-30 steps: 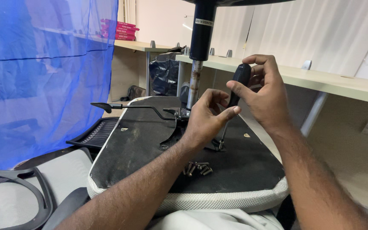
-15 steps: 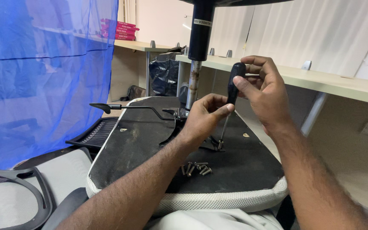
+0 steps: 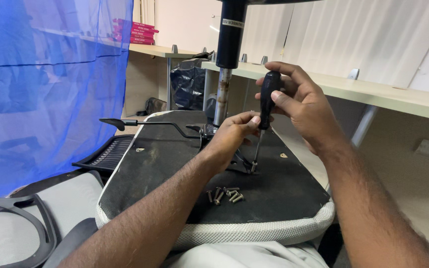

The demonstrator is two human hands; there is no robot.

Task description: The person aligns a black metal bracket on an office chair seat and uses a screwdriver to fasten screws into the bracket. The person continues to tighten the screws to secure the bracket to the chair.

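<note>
An upturned office chair seat lies before me, black underside up, with its gas cylinder rising from the metal mechanism plate. My right hand grips the black handle of a screwdriver, whose tip rests on the plate near a screw. My left hand pinches the screwdriver's shaft just below the handle. Several loose screws lie on the seat's underside close to me. A black adjustment lever sticks out to the left of the mechanism.
A blue mesh sheet hangs at the left. A grey chair back and armrest lie at the lower left. A long pale desk runs behind, with a black bag under it and pink boxes on a far shelf.
The screwdriver has come more upright and its tip has settled on the plate. My right hand shifted slightly up the handle; my left hand stays on the shaft.
</note>
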